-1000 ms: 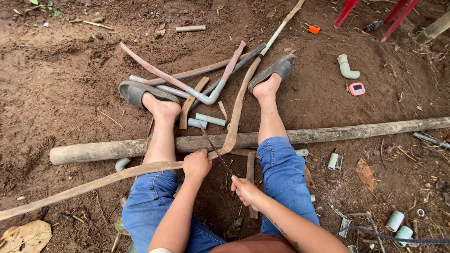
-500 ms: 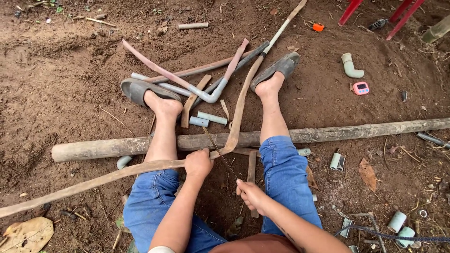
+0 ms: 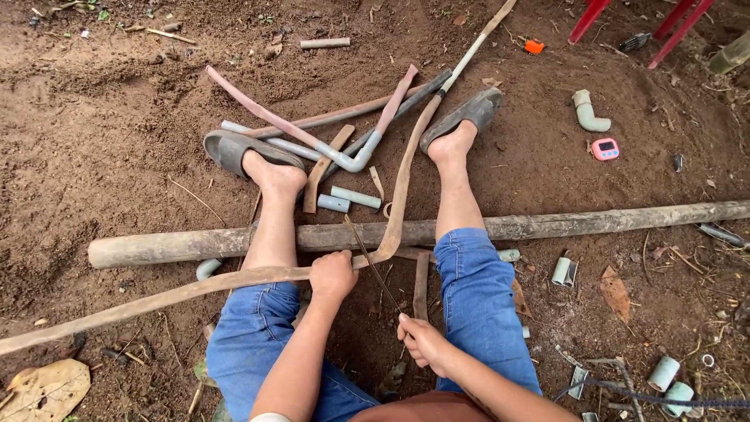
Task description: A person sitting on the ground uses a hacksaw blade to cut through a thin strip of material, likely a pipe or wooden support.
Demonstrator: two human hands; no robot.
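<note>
I sit on bare soil with my legs over a long round log (image 3: 562,224). My left hand (image 3: 332,275) is closed around a long bent brownish pipe (image 3: 180,292) at its elbow, just in front of the log. From there the pipe runs up between my feet and off to the lower left. My right hand (image 3: 422,341) grips the near end of a thin dark blade (image 3: 373,266) that slants up to the bend in the pipe. Jeans cover my knees and my feet wear grey slippers (image 3: 461,115).
Several bent grey and brown pipes (image 3: 344,156) lie crossed between my feet. Short pipe offcuts (image 3: 669,375) lie at the lower right, a grey elbow fitting (image 3: 586,113) and a small pink timer (image 3: 605,148) at the upper right. Red legs (image 3: 586,19) stand at the top edge.
My right hand has slid slightly back toward me with the thin blade. The left hand keeps its hold on the pipe bend. The view has tilted a little.
</note>
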